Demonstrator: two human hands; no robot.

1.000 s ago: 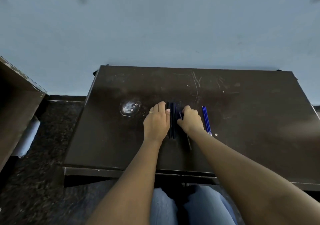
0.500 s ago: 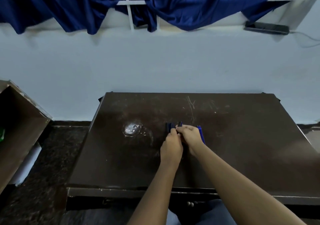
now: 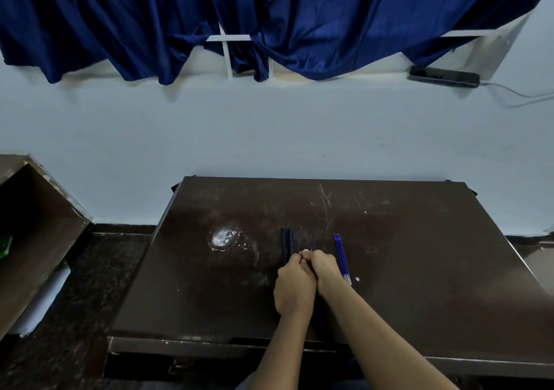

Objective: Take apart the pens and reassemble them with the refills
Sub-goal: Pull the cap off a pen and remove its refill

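Note:
Two dark pens lie side by side on the dark brown desk, pointing away from me. Blue refills lie to the right of my hands, also pointing away. My left hand and my right hand are curled and pressed together just in front of the pens. They grip one pen between them; only its small tip shows above the fingers, the rest is hidden.
A whitish scuffed patch marks the desk left of the pens. A tiny pale bit lies by the refills' near end. A brown box stands at the left. Beyond the desk is a pale wall with blue curtains and a phone on the ledge.
My hands left the row of pens, came together and drew back toward me with one pen gripped between them. The view tilted up, showing the curtains.

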